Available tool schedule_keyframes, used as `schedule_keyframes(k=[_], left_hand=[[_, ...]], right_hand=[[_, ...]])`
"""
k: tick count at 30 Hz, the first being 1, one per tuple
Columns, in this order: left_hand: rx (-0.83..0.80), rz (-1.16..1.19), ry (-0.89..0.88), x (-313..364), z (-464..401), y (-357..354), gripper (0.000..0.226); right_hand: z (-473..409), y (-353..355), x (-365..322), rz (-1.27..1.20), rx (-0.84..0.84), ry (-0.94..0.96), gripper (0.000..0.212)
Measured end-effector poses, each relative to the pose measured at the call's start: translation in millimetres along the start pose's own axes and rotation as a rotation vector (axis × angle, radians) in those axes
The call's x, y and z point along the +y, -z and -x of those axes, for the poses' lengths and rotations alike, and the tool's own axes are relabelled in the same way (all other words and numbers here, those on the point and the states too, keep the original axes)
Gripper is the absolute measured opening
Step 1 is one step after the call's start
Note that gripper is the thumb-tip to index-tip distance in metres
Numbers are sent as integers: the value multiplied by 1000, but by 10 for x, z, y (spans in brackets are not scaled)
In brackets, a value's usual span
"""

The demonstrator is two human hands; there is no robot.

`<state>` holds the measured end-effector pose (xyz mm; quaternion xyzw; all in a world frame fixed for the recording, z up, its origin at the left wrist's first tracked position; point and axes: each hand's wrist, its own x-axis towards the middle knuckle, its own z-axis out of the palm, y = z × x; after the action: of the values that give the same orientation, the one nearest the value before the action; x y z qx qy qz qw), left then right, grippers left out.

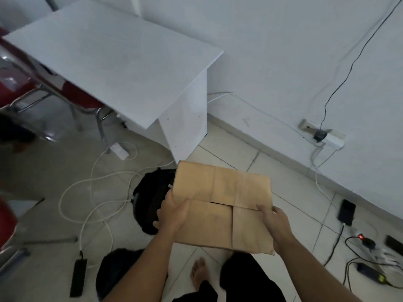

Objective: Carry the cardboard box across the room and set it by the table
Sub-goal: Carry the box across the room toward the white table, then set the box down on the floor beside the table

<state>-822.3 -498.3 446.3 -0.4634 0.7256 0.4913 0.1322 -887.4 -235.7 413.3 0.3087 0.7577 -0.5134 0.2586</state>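
Note:
A tan cardboard box (224, 201) with taped flaps is held in the air in front of me, above the tiled floor. My left hand (174, 214) grips its left side with the thumb on top. Gripping the right side is my right hand (277, 225), its thumb over the top edge. The white table (113, 59) stands ahead and to the left, its side panel just beyond the box's far edge.
A black bag (148, 201) lies on the floor left of the box, among white cables (91, 192). Red chairs (28, 83) stand by the table's left side. Power strips, chargers and a phone (346, 211) lie along the right wall. My bare foot (198, 273) is below the box.

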Motion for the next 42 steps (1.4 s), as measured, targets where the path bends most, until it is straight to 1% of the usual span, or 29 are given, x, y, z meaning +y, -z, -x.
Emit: schedule_keyframes(k=[3, 4, 5, 6, 11, 13, 17, 23, 27, 31, 33, 35, 38, 40, 42], left_hand=[[-50, -52, 8, 403, -532, -98, 75], [-55, -53, 8, 468, -580, -91, 72], [-59, -72, 16, 629, -882, -197, 68], [-66, -84, 14, 709, -953, -209, 66], [-99, -134, 78, 1211, -1638, -418, 74], [-123, -140, 114, 1405, -1962, -504, 73], [-149, -104, 140, 1632, -2630, -757, 61], [-199, -147, 143, 1666, -3719, -1279, 72], [-198, -182, 158, 1490, -4462, -1680, 76], [-158, -152, 204, 1165, -5186, -2023, 77], [-131, -141, 211, 955, -5500, -2164, 76], [-107, -119, 203, 856, -5640, -2211, 72], [-134, -106, 233, 679, -5875, -2285, 68], [-180, -188, 226, 600, -5966, -2297, 65], [-227, -309, 191, 544, -6039, -2297, 63]], right_hand=[[-371, -136, -305, -37, 27, -53, 75], [-401, -159, -344, -42, 33, -54, 76], [-682, -232, -468, -51, 33, -81, 75], [-750, -259, -521, -59, 31, -88, 75], [-1515, -460, -968, -21, 8, -153, 76], [-1815, -544, -1177, 19, 6, -159, 77], [-2507, -736, -1442, 85, 3, -155, 80], [-3647, -1140, -1512, 139, 30, -150, 81], [-4412, -1476, -1470, 287, 17, -105, 89], [-5253, -1851, -1367, 471, -29, 3, 88], [-5670, -2055, -1300, 510, -55, 47, 88], [-5926, -2165, -1343, 526, -76, 115, 89], [-6266, -2385, -1364, 535, -126, 242, 90], [-6370, -2491, -1339, 525, -175, 377, 88], [-6390, -2562, -1240, 588, -250, 469, 87]])
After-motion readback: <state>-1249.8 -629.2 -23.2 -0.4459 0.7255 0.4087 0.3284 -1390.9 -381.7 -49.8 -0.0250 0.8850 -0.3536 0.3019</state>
